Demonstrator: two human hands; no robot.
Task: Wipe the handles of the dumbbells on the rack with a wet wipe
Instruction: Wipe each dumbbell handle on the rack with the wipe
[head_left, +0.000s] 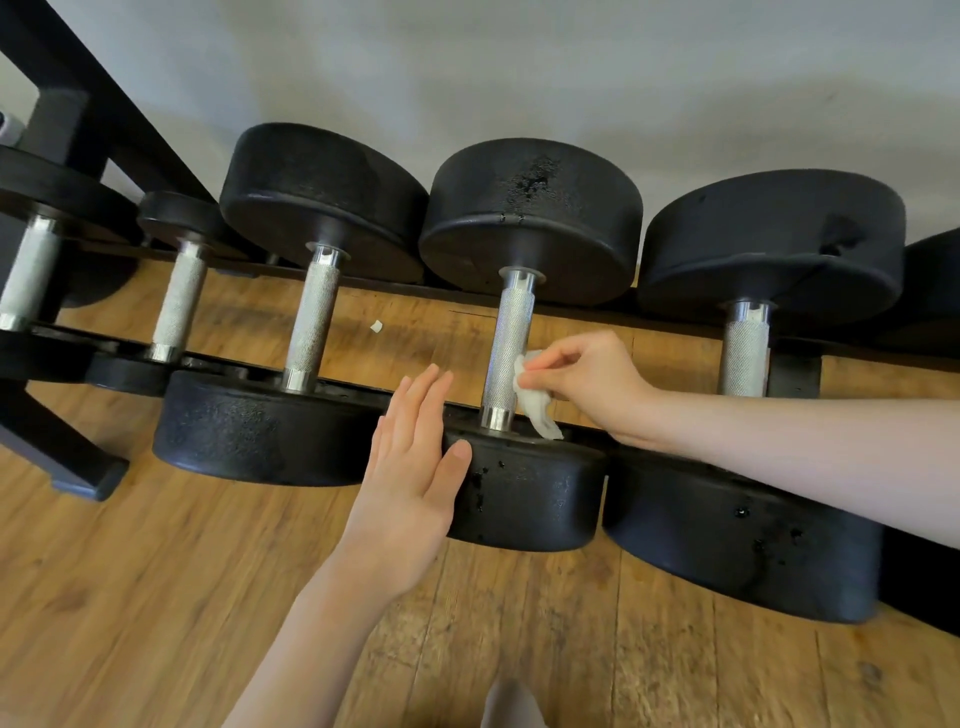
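Wiping was under way on the middle dumbbell (524, 332) of the rack (78, 431). The right hand (587, 384) pinched a crumpled wet wipe (535, 405) against the right side of that dumbbell's knurled handle (509, 353), low down near the front weight. The left hand (410, 467) lay flat, fingers straight, pressed against the left of that front weight, seemingly steadying it. Next, I judged, the wipe had to wrap round the handle and travel its length; the dumbbell to the right looked due afterwards.
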